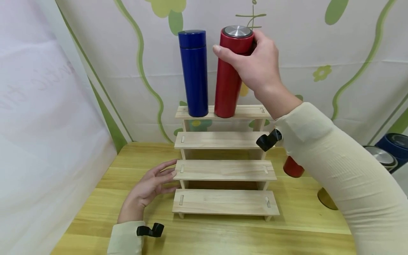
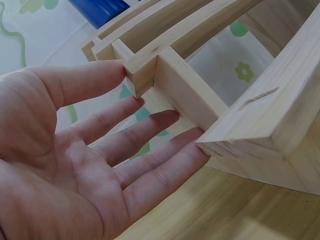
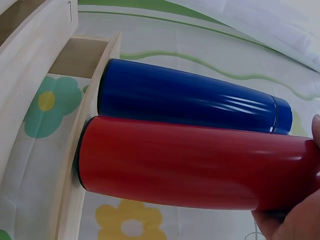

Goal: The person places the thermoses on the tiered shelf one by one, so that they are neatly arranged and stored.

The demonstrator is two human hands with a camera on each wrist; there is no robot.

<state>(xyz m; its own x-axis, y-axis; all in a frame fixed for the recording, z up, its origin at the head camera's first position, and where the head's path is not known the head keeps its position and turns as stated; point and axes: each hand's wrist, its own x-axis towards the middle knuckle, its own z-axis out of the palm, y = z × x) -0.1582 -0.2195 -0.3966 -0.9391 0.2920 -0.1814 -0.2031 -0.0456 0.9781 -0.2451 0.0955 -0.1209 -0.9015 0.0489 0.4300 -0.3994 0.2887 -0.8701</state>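
Note:
My right hand (image 1: 259,65) grips a red thermos flask (image 1: 227,85) near its silver-topped lid. The flask tilts slightly, its base at the top step of a pale wooden stepped rack (image 1: 223,170). Just left of it, a blue thermos flask (image 1: 193,78) stands upright on that same step; both flasks also fill the right wrist view. Down at the rack's left side, my left hand (image 1: 149,186) has its fingers spread, with thumb and fingertips against the ends of the lower steps. In the left wrist view the left palm (image 2: 85,175) shows, holding no flask.
Beyond the rack's right side, partly behind my right sleeve, are another red flask (image 1: 293,167) and a gold-coloured container (image 1: 326,198). A silver-lidded flask (image 1: 380,156) and a dark blue one (image 1: 396,143) stand at the far right. A patterned cloth (image 1: 302,42) hangs behind the wooden table (image 1: 127,173).

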